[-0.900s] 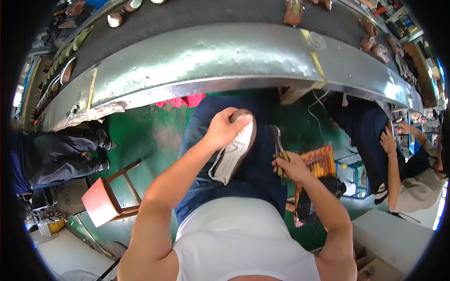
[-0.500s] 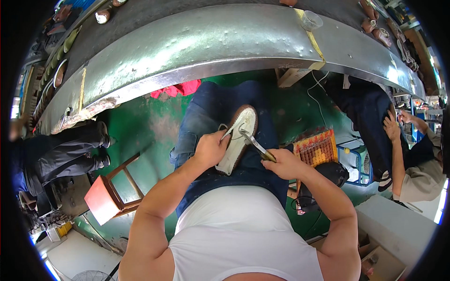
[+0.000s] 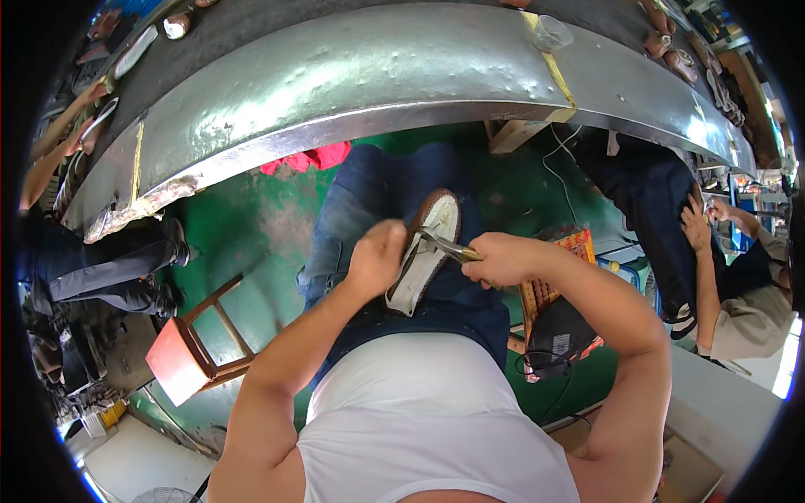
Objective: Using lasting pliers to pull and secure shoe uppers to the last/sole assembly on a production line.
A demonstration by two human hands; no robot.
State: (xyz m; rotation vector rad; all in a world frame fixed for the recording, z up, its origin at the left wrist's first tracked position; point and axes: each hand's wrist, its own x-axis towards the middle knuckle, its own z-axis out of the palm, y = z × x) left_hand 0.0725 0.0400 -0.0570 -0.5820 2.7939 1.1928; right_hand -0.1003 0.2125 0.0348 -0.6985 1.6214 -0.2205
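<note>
Across my thighs lies a shoe (image 3: 412, 285), its pale sole side facing up and a brown edge showing around the toe. My right hand (image 3: 501, 258) is wrapped round the handles of a pair of metal pliers (image 3: 450, 246). Their jaws reach the left edge of the shoe's sole, near the middle. Beside that same edge, my left hand (image 3: 376, 258) is closed and slightly blurred. Whatever its fingers grip, if anything, is hidden.
A long metal-faced bench (image 3: 335, 80) curves across in front, with a clear plastic cup (image 3: 553, 33) on its edge. A wooden stool (image 3: 189, 356) stands left, a beaded seat (image 3: 543, 293) right. Co-workers sit on both sides. Red cloth (image 3: 306, 158) lies under the bench.
My right hand has turned, and the pliers now lie flatter, their jaws shifted left to the shoe's edge. My left hand has rolled into a fist. At far left, a co-worker's arms reach to the bench.
</note>
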